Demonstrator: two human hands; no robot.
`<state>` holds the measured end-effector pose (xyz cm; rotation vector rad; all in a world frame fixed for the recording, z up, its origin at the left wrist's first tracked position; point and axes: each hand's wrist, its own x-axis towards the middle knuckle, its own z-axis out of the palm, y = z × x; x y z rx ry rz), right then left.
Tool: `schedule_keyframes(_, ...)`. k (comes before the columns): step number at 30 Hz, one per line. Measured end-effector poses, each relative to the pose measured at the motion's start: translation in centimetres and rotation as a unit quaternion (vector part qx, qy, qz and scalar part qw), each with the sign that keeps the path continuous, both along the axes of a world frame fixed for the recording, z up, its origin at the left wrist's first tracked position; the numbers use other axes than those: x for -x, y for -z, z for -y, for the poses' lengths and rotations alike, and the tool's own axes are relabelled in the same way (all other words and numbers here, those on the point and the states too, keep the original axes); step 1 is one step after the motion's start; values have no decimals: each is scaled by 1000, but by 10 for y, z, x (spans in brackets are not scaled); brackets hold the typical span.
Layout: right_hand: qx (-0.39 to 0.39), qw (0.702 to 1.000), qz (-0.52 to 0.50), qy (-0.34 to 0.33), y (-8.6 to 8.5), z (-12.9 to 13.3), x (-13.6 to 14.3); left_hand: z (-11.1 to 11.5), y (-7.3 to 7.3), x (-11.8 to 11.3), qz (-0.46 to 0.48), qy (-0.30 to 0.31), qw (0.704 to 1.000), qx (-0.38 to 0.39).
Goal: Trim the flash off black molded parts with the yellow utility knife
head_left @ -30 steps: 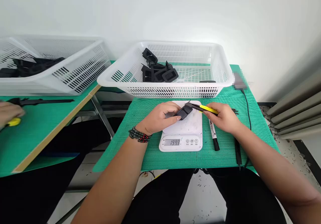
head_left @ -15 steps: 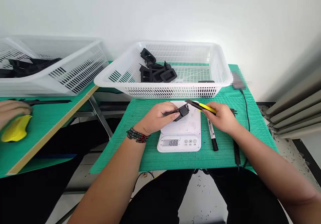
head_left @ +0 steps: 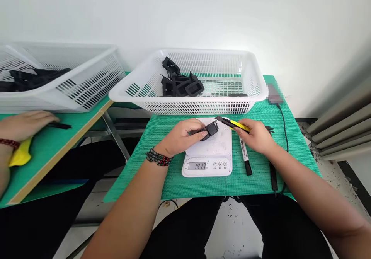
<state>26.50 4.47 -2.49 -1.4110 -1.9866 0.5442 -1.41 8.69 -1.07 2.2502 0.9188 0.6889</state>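
Note:
Over the white digital scale (head_left: 199, 150), my left hand (head_left: 185, 136) is closed on a small black plastic part (head_left: 212, 128) with a square block on it. My right hand (head_left: 254, 134) grips a yellow and black utility knife (head_left: 239, 125), its blade end pointing left at the upper edge of the black part. Whether the blade touches the part I cannot tell. The scale's display shows digits that look like 181.7. A black-capped white marker (head_left: 245, 152) lies just right of the scale, and a black caliper (head_left: 273, 174) lies partly under my right forearm.
Behind the scale stands a white plastic basket (head_left: 191, 106) with several black frame-like parts (head_left: 182, 83). Another basket (head_left: 87, 63) with black parts is on the left table, where a co-worker's hand (head_left: 29, 123) rests near a yellow cloth (head_left: 21, 152). A cable (head_left: 285, 127) runs down the right.
My hands, the knife and the black part stay almost still. The scale reading has gone from about 168.6 to about 181.7. The co-worker's hand has moved right across the left table.

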Motion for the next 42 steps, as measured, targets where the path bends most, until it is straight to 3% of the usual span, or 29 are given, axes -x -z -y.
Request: schedule_keyframes(42, 38, 999, 12, 3, -2, 2, 4, -1, 1, 5, -8, -9, 1000, 17)
